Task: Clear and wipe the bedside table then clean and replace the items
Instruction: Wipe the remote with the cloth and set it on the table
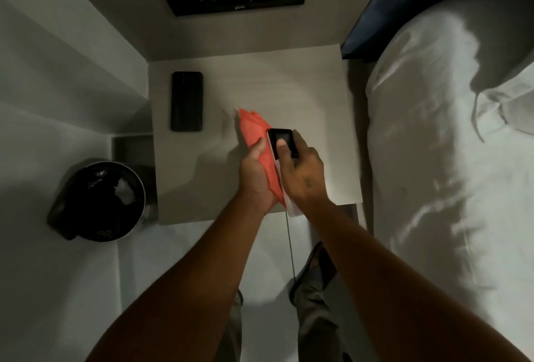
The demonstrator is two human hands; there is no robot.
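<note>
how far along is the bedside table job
Mostly cleared: only a black phone lies on the bedside table. In hand: the left hand rubs an orange cloth against the remote held by the right hand. Left: setting it down.

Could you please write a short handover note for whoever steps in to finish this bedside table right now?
Left hand: holds the orange cloth against the remote.
Right hand: grips the white remote, screen up, above the bedside table.
Black phone lies flat at the table's back left.
Done: the phone appears replaced.
Left: finish wiping the remote and set it down; mind the thin cord hanging below the hands.
</note>
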